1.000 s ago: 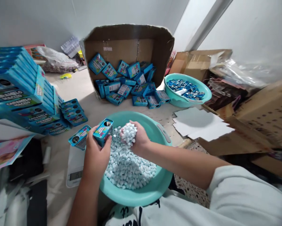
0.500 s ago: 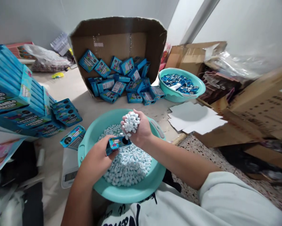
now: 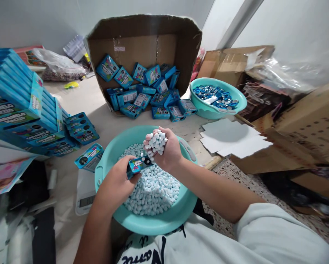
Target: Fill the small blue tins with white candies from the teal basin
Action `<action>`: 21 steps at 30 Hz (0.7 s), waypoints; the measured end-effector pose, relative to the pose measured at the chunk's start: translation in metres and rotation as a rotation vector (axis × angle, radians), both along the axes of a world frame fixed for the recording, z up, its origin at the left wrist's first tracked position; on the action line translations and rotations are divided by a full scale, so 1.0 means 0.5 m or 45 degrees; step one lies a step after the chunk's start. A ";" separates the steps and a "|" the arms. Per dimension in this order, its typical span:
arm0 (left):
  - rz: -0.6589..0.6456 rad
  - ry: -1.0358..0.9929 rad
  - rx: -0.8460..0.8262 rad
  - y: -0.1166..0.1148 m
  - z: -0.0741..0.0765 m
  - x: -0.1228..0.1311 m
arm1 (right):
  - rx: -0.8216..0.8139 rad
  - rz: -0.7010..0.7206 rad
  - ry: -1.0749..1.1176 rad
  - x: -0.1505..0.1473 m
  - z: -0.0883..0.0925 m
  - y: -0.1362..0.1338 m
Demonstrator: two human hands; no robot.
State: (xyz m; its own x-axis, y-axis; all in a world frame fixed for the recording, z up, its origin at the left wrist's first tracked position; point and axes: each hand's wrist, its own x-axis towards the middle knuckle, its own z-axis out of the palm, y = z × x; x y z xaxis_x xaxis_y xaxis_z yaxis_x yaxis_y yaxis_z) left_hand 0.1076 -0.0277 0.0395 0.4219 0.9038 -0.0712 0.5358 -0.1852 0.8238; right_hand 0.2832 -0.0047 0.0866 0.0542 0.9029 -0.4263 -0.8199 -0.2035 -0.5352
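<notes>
My left hand is closed round a small blue candy box, which lies on its side with its dark round hole toward the right. A heap of white candies fills my right hand, cupped with its fingers curled beside the hole. A few candies sit at the edge between palm and hole. Both hands are over a turquoise basin, which holds many loose pale candies. Another blue box lies on a white scale left of the basin.
Behind the basin, a cardboard carton on its side holds several blue boxes. To its right stands a second turquoise basin of round blue-and-silver pieces. White card sheets lie nearby. Stacked blue display boxes fill the left.
The whole view has shifted slightly, so things appear a little farther right. My hands keep nearly the same pose, and candies at the box's hole have moved.
</notes>
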 end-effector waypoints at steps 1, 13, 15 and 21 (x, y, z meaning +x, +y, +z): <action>0.001 -0.006 0.001 0.000 0.000 0.000 | -0.003 0.001 -0.006 0.001 0.000 -0.001; 0.011 -0.041 -0.003 0.000 0.003 -0.001 | 0.269 0.165 -0.206 0.000 -0.012 -0.014; 0.007 -0.064 -0.012 -0.001 0.001 -0.002 | 0.342 0.163 -0.295 -0.006 -0.010 -0.018; 0.045 -0.106 -0.014 0.000 0.002 -0.002 | 0.434 0.059 -0.526 -0.020 -0.010 -0.022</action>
State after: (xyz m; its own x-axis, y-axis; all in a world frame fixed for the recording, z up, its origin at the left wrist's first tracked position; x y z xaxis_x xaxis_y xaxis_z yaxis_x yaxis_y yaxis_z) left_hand 0.1068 -0.0279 0.0404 0.3944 0.9177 -0.0472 0.4713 -0.1579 0.8677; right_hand 0.2732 -0.0158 0.0817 0.1126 0.9918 -0.0604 -0.5211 0.0072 -0.8535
